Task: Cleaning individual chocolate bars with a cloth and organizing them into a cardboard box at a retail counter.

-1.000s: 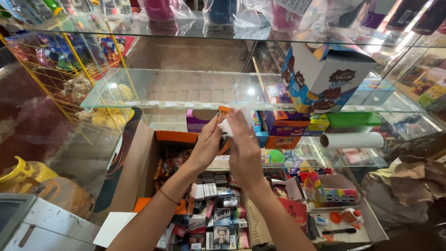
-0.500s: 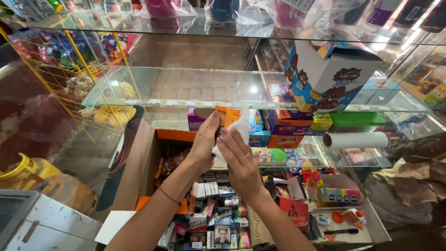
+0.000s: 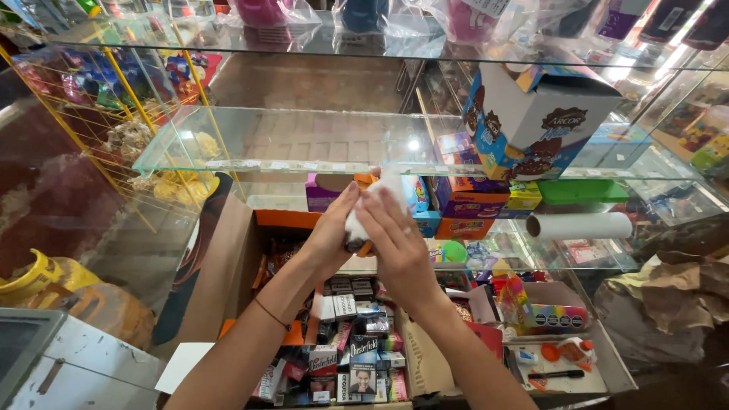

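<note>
Two hands meet in front of the glass shelf [image 3: 304,148], in the one view from the head. Between them is one small white pack [image 3: 377,206] with an orange bit at its bottom. It stands tall, long side up and down, a little tilted. The left hand [image 3: 334,235] cups it from the left side. The right hand [image 3: 395,243] wraps over its front, fingers [image 3: 380,209] lying along it, and looks closer to us. Both hands hold the pack, so neither is open wide. Below sits one cardboard box [image 3: 243,250] full of small packs. One white roll [image 3: 581,225] lies on its side to the right.
</note>
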